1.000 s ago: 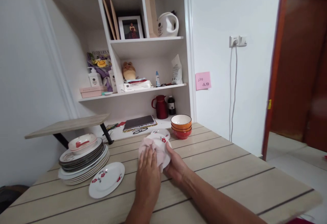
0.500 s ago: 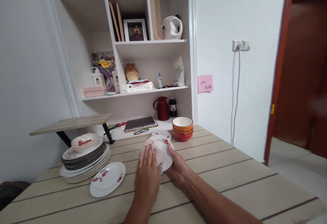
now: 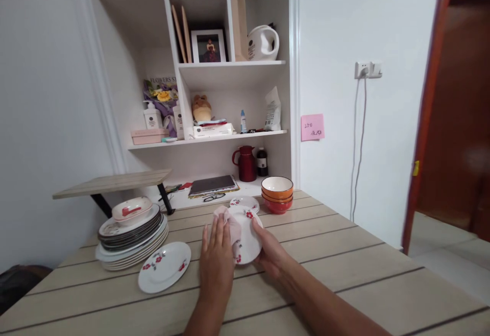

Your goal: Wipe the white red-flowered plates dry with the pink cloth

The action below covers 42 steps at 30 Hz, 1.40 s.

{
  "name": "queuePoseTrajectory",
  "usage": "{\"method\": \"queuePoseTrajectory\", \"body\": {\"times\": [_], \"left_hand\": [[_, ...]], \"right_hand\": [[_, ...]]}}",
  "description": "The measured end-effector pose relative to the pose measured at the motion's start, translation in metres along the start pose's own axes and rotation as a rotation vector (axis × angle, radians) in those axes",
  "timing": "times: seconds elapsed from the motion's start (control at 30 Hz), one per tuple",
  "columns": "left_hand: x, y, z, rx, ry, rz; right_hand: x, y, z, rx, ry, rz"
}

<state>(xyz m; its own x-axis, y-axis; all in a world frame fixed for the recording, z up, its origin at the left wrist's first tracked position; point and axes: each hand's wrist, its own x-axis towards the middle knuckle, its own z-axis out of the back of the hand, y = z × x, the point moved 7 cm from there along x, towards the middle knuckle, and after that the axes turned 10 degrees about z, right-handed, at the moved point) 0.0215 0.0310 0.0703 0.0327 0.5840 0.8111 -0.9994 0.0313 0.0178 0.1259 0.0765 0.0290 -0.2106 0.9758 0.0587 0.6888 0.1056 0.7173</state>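
A small white plate with red flowers (image 3: 248, 241) is tilted up above the table, its right edge gripped by my right hand (image 3: 271, 249), thumb on the face and fingers behind. My left hand (image 3: 218, 252) presses a pale pink cloth (image 3: 232, 222) against the plate's left side, palm down, the little finger apart from the others. Behind this plate, one or more similar small plates (image 3: 245, 202) lie on the table. To the left of my left hand a larger flowered plate (image 3: 164, 267) lies flat.
At the left stands a stack of plates (image 3: 132, 241) topped by a bowl (image 3: 132, 208), beside a small raised shelf (image 3: 111, 183). Stacked orange and red bowls (image 3: 277, 195) stand behind my right hand. A laptop (image 3: 212, 185) and red jug (image 3: 245, 165) are farther back.
My left hand has moved slightly left on the plate with the cloth, uncovering flowers near the plate's lower edge. The little finger has spread outward. The camera view has shifted a little.
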Motion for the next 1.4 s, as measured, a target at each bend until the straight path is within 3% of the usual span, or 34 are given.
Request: {"method": "queuePoseTrajectory", "body": {"times": [0.13,0.27,0.5,0.67,0.83,1.07,1.2,1.4], "left_hand": [[0.001,0.013,-0.003,0.01,-0.01,0.056],[-0.001,0.004,-0.007,-0.102,0.012,-0.056],[-0.005,-0.014,-0.017,-0.219,0.102,-0.176],[-0.01,-0.013,-0.028,-0.18,0.142,-0.11],[-0.006,-0.007,-0.015,-0.139,0.038,-0.037],[0.0,0.007,0.001,-0.163,-0.005,0.037],[-0.001,0.004,-0.007,-0.17,0.074,-0.006],[-0.007,-0.013,-0.022,-0.221,0.237,-0.168]], "right_hand": [[-0.009,-0.016,-0.007,-0.121,0.063,-0.065],[-0.011,-0.022,-0.013,-0.154,0.161,-0.031],[0.006,-0.025,0.009,-0.052,-0.035,-0.079],[0.015,0.001,0.013,0.152,-0.087,-0.002],[0.013,0.023,0.011,0.218,-0.064,0.095],[0.004,-0.005,0.004,0.073,-0.007,-0.047],[-0.001,-0.021,0.006,-0.057,-0.029,-0.114],[0.001,-0.02,0.007,-0.035,-0.093,-0.116]]}}
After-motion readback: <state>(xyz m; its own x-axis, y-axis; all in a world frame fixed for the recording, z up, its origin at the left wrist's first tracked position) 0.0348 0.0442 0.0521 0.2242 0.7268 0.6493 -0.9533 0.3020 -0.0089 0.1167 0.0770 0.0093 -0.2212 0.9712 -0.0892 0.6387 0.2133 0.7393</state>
